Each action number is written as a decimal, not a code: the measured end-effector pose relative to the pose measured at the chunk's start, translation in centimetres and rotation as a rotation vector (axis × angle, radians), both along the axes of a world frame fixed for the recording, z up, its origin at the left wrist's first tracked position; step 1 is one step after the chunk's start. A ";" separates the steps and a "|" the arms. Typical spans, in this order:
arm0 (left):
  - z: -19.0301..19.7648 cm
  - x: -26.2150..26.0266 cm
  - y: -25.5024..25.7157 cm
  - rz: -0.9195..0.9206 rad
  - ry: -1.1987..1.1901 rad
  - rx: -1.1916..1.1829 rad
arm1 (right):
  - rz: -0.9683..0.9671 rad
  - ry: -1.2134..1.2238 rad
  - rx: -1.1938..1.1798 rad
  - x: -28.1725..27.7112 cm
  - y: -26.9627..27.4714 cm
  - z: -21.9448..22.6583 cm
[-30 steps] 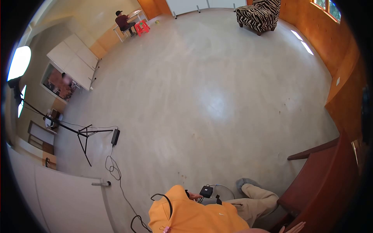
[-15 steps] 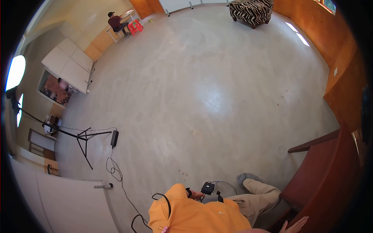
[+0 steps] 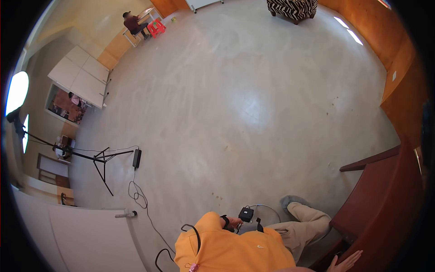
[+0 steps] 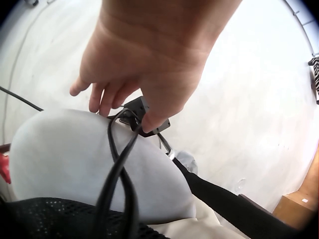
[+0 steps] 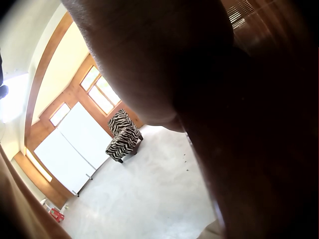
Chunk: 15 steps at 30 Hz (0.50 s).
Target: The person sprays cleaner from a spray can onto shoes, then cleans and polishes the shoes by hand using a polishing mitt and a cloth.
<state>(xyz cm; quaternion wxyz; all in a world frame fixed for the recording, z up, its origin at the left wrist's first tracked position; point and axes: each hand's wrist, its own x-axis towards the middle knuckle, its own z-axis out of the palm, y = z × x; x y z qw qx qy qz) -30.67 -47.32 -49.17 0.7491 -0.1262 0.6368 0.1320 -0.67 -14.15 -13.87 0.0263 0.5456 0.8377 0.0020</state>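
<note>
My left hand [image 3: 234, 222] is over my bent knee, beside a small black box [image 3: 246, 214] with cables. In the left wrist view the fingers of the left hand [image 4: 144, 64] reach down loosely extended to the grey-clad knee [image 4: 84, 154], and the thumb tip overlaps the black box [image 4: 160, 125]. Black cords [image 4: 117, 172] cross in front of the knee. My right hand [image 3: 346, 262] rests with straight fingers on a red-brown wooden seat [image 3: 362, 199]. From the right wrist, the underside of the right hand [image 5: 144, 74] shows dark above that seat, its fingers hidden.
A black light stand [image 3: 102, 156] with a power brick [image 3: 137, 158] and looped cord [image 3: 138, 195] stands at left. A white panel [image 3: 86, 235] is near on the left. Farther off are a zebra-striped chair [image 3: 292, 9], a red stool [image 3: 156, 28] and a seated person [image 3: 132, 22].
The head view has tilted down, so the zebra-striped chair slides up towards the frame edge. Both hands keep much the same place, the left beside the box and the right on the seat.
</note>
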 end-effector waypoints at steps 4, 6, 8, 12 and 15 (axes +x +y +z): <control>1.1 0.2 0.9 0.060 0.097 -0.078 | -0.001 -0.008 -0.007 0.0 -0.2 0.1; 0.9 0.2 1.2 0.090 0.129 -0.052 | 0.002 -0.010 -0.010 0.1 -0.2 0.2; 0.8 -0.2 1.7 0.035 0.139 -0.037 | 0.007 -0.011 -0.012 0.1 -0.1 0.2; 1.3 -0.5 2.0 -0.064 0.163 -0.007 | 0.031 -0.003 0.007 0.2 -0.2 0.2; -0.1 0.0 1.4 0.073 0.193 -0.033 | 0.130 0.060 0.150 1.3 1.5 -2.4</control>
